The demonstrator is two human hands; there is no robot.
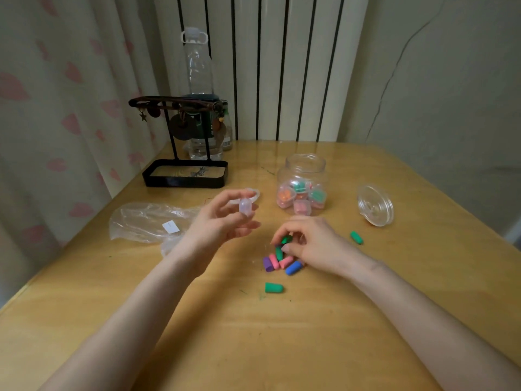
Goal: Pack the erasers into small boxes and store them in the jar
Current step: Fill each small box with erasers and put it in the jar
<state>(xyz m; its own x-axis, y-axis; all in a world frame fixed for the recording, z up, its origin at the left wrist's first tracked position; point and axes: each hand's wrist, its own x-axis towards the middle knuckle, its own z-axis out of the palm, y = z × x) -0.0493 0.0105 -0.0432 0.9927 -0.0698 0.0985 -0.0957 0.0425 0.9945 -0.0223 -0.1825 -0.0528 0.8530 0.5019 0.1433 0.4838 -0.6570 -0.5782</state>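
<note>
My left hand [222, 218] holds a small clear box [244, 207] above the table, pinched between thumb and fingers. My right hand [310, 244] is over a small pile of erasers [279, 262] in pink, purple, blue and green, and its fingertips pinch a green eraser [286, 239]. One green eraser [274, 287] lies alone nearer to me, and another green eraser [356, 237] lies to the right. The open clear jar [304, 167] stands behind the pile and holds several filled small boxes. Its clear lid [375, 206] lies to its right.
A crumpled clear plastic bag [149, 221] lies on the left of the wooden table [253, 334]. A black stand with a tray base [184, 173] and a tall clear bottle [198, 80] stand at the back left.
</note>
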